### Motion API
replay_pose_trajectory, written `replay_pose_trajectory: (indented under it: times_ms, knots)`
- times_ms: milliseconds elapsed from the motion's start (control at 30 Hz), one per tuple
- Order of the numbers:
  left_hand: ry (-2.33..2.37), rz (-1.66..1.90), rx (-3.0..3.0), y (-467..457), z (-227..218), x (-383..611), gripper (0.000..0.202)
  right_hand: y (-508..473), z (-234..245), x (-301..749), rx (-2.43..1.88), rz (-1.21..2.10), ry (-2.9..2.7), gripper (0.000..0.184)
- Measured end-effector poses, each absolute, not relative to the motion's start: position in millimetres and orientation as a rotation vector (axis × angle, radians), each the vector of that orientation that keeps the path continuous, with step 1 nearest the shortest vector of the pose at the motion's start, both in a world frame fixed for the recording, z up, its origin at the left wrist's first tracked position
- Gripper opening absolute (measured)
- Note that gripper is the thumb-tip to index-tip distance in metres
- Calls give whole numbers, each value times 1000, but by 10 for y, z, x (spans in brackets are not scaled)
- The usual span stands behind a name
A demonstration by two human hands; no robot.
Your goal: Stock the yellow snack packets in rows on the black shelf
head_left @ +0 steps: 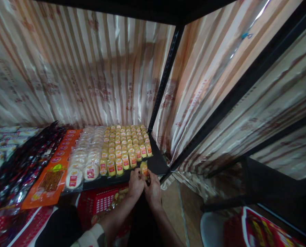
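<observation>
A small yellow packaged cake (144, 168) with a red and orange label stands upright between my two hands, just off the shelf's front edge. My left hand (136, 185) has its fingers closed at the pack's left side. On the other side, my right hand (153, 189) pinches the same pack near its lower part. Behind them, rows of matching yellow packs (125, 161) fill the right end of the black shelf (156, 159). Beside these lie clear-wrapped round white cakes (91, 171) in overlapping columns.
Farther left are an orange snack bag (48, 178) and dark shiny packets (21, 168). Below the shelf sits a red basket (105, 200) holding more packs. A black metal post (165, 79) rises at the shelf corner, with striped sheeting (104, 68) behind. A red bag (261, 228) is at lower right.
</observation>
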State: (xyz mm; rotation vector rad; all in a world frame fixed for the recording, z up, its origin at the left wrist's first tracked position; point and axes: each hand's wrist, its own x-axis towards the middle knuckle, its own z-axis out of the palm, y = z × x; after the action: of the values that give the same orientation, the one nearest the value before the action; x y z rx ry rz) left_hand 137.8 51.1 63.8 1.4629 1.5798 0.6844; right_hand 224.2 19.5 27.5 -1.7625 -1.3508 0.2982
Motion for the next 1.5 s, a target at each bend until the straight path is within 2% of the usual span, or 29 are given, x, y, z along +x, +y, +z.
replay_pose_trajectory:
  times_ms: [400,733,1000,1500]
  knots:
    - [1608,913,1340,567,620,1433,37,511,239,2264,-1702,303,-1285,39]
    - [1640,880,1357,688,477,1377,47,749,236,2203,-1725,271,-1320,40]
    - [1607,905,1305,703,447,1344,46,816,181,2139,-1653,343,-1250,38]
    - [1558,885,1321,686,444,1308,48,868,191,2130,-1627,303,-1341,21]
